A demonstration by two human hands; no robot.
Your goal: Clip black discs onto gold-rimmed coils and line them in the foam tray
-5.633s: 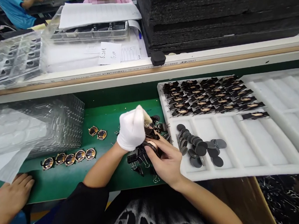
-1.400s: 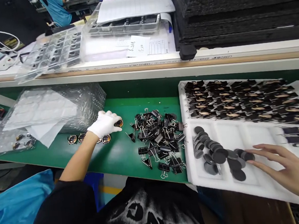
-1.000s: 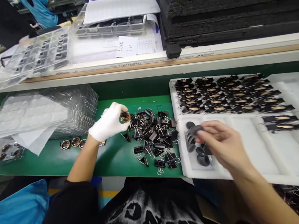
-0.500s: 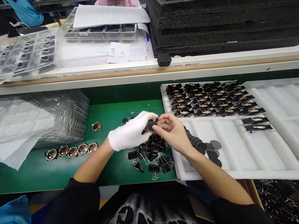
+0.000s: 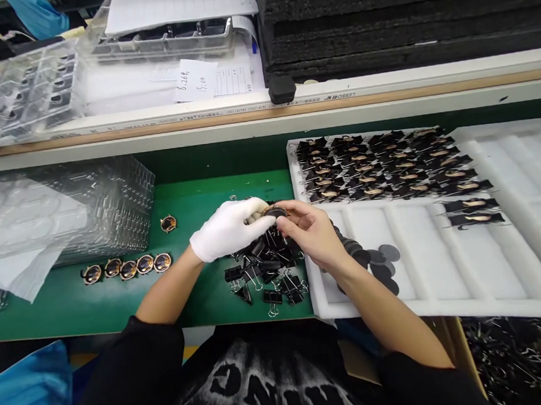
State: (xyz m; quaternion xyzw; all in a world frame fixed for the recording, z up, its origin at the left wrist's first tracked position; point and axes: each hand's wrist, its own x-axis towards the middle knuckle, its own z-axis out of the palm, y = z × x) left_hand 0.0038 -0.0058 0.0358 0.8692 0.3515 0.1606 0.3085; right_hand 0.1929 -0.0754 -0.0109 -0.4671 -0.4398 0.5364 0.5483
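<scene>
My left hand (image 5: pixel 230 227), in a white glove, grips a round watch-like piece (image 5: pixel 275 211) with a dark disc against its face. My bare right hand (image 5: pixel 314 229) pinches the same piece from the other side. Under both hands lies a pile of black binder clips (image 5: pixel 270 265) on the green bench. Several gold-rimmed round pieces (image 5: pixel 128 270) sit in a row at the left, and a single one (image 5: pixel 168 223) lies above them. Black discs (image 5: pixel 382 263) are scattered in the white foam tray (image 5: pixel 438 308) beside my right forearm.
Rows of clipped pieces (image 5: pixel 366 167) fill the tray's upper part. Stacked clear plastic trays (image 5: pixel 107 209) stand at the left. A shelf edge (image 5: pixel 175 126) crosses behind, bearing papers (image 5: pixel 180 7) and black foam sheets (image 5: pixel 406 23). A box of clips (image 5: pixel 521 357) is at lower right.
My fingers have closed in around the piece, which is now tilted more edge-on. The view has shifted, so the shelf appears higher and slightly slanted.
</scene>
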